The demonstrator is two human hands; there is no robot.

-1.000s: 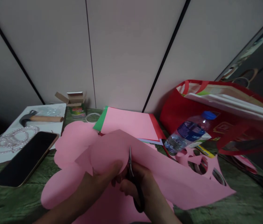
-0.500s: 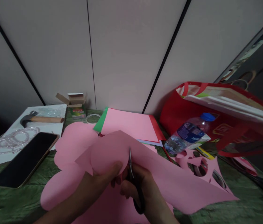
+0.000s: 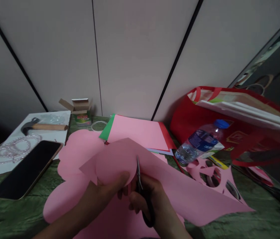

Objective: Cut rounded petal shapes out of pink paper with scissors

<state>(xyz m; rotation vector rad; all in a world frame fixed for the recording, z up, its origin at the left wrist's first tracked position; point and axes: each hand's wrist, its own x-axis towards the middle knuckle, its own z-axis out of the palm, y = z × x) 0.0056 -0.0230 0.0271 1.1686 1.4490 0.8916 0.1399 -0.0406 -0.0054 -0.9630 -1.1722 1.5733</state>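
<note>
My left hand is closed on a pink paper sheet, the thumb lying on top of its rounded, partly cut edge and the fingers underneath. In my right hand are scissors with black handles, their blades pointing away from me along the right side of the curve. The uncut part of the sheet stretches to the right, over my right wrist's side. Beneath both hands lie several pink paper pieces with rounded edges, partly hidden by my forearms.
On the left are a phone, a hammer and bead strings. Behind stand a small open box and stacked coloured paper. A water bottle, pink offcuts and a red bag are right.
Hands, scissors and paper keep nearly the same place. The sheet and my left hand have shifted very slightly left; the view has moved a little.
</note>
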